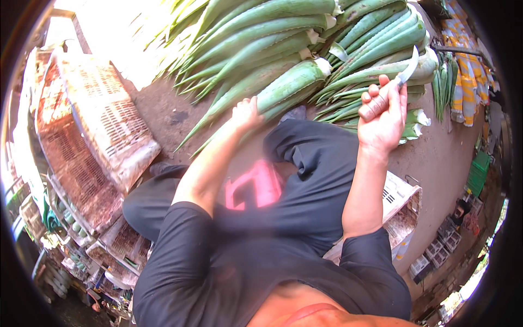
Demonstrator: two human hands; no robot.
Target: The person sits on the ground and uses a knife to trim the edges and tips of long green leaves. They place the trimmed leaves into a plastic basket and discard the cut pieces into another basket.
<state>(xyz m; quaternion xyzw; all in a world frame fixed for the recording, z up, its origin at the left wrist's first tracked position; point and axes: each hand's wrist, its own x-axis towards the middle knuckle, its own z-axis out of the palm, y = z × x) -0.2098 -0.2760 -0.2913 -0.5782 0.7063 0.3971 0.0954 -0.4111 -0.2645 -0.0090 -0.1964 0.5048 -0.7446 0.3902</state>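
Note:
Thick green aloe vera leaves [256,32] lie in a big pile on the ground before me, their pale cut ends toward the right. My left hand [247,113] is closed on the near side of one broad aloe vera leaf [294,82] at the front of the pile. Raised to the right, my right hand [385,114] grips a knife [409,66] with a short curved blade pointing up. The blade is apart from the leaf in my left hand. Most of the knife's handle is hidden by my fingers.
Stained plastic crates [103,103] stand at my left. Another pile of aloe leaves [376,43] lies at the far right, by yellow-and-white sacks [466,60]. A white crate [400,196] is by my right arm. Farther right is a green crate [479,173].

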